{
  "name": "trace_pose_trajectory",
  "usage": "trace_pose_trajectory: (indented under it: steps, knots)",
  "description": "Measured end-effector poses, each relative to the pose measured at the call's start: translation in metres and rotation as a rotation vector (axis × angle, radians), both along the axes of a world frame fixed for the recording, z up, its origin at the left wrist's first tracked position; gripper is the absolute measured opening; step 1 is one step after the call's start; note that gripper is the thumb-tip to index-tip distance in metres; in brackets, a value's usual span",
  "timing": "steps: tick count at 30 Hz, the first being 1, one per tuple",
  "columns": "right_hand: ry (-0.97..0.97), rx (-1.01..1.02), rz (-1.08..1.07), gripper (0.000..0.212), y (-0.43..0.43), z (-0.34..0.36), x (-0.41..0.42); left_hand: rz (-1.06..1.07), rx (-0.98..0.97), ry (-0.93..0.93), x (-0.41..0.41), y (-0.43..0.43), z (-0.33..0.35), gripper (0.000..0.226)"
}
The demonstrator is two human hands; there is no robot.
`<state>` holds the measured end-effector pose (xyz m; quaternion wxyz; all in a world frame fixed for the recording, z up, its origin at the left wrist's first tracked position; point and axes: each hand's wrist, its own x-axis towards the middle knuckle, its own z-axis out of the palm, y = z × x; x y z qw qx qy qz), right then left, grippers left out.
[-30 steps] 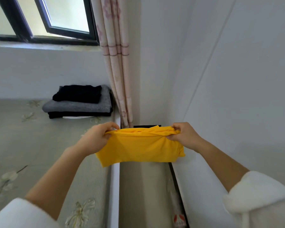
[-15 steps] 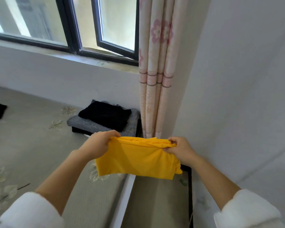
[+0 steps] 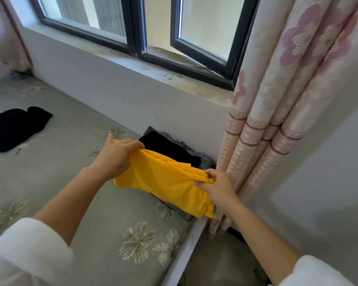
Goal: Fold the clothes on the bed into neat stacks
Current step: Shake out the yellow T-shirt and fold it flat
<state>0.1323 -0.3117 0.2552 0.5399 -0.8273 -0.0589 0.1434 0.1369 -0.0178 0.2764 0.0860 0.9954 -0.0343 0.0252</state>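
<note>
Both hands hold a folded yellow garment [image 3: 165,178] stretched between them in the middle of the frame, above the far right corner of the bed [image 3: 74,182]. The left hand [image 3: 117,156] grips the garment's upper left end, its fingers [image 3: 132,143] curled over the top edge and closed on the cloth, thumb pointing up. The right hand [image 3: 217,186] pinches the bunched right end between thumb and fingers [image 3: 203,183] pressed together. The cloth hangs from that top edge and slopes down to the right, its lower corner near the edge of the bed.

Just behind the garment, against the wall below the window [image 3: 136,25], sits a stack of folded clothes: a black piece [image 3: 170,147] on top of a grey one [image 3: 205,162], with a dark edge showing below the yellow cloth. Whether the yellow garment touches the stack cannot be told.

At the left edge of the frame a loose black garment [image 3: 15,126] lies unfolded on the floral bed cover, well apart from the stack. A pink flowered curtain [image 3: 277,120] hangs at the right, beside the right hand. White sleeves [image 3: 27,250] fill the lower corners.
</note>
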Motion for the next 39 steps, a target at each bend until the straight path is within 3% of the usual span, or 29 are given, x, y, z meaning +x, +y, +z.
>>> trace_pose_trajectory:
  steps: [8,15,18,21,24,27,29,31,33,36,39]
  knots:
    - [0.122,0.060,0.005,0.007,0.053,-0.016,0.096,-0.037,0.072,0.041,0.124,0.051,-0.011,0.049]
    - [0.231,-0.009,-0.221,0.004,0.062,-0.056,0.180,-0.104,0.141,0.266,0.254,0.034,-0.058,0.039]
    - [0.286,-0.051,-0.335,0.013,0.055,-0.077,0.205,-0.150,0.127,0.282,0.289,0.015,-0.082,0.042]
    - [0.341,-0.093,-0.381,0.010,0.051,-0.097,0.222,-0.156,0.131,0.245,0.305,0.002,-0.111,0.046]
    - [0.374,-0.163,-0.334,0.008,0.052,-0.117,0.236,-0.002,0.012,0.142,0.298,0.000,-0.147,0.052]
    - [0.223,-0.612,-0.313,0.044,0.057,-0.134,0.239,0.144,-0.110,0.145,0.265,0.000,-0.183,0.048]
    - [0.049,-0.793,-0.139,0.057,0.068,-0.137,0.226,0.128,-0.135,0.134,0.235,0.000,-0.205,0.050]
    - [-0.038,-0.782,0.137,0.063,0.084,-0.144,0.209,0.123,-0.117,0.201,0.211,0.002,-0.220,0.063]
    - [0.033,-0.829,0.295,0.072,0.092,-0.158,0.196,0.175,-0.096,0.277,0.198,0.009,-0.233,0.071]
    - [0.260,-0.889,0.291,0.085,0.086,-0.175,0.193,0.222,-0.083,0.325,0.195,0.013,-0.240,0.069]
    - [0.261,-0.907,0.328,0.084,0.075,-0.171,0.195,0.245,-0.101,0.346,0.192,0.007,-0.234,0.067]
